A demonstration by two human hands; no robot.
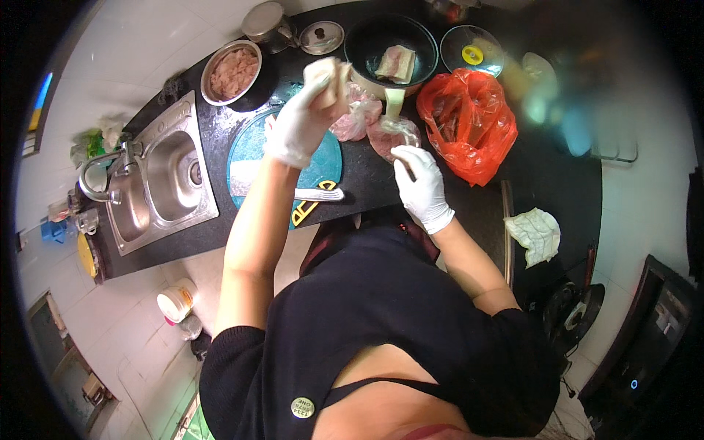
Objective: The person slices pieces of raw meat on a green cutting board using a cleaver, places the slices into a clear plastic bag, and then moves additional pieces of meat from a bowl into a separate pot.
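My left hand (308, 110), in a thin white glove, is raised over the far edge of a round teal cutting board (324, 148). Its fingers curl inward, and I cannot tell whether anything is inside them. A cleaver (320, 194) lies across the board, partly hidden by my left forearm. My right hand (422, 181), also gloved, hovers near the counter's front edge with bent fingers, the thumb apart, and nothing visible in it. Just beyond its fingertips sits a clear plastic bag of pinkish meat (388, 137). A pale slab of meat (397, 64) rests in a dark pot (363, 41).
Left is a double-bowl steel sink (173, 170) with a faucet (99, 176). A metal bowl (204, 82) holds cut meat (234, 74). Right stand a red plastic bag (473, 121) and a glass lid (489, 52). A cloth (534, 236) lies farther right.
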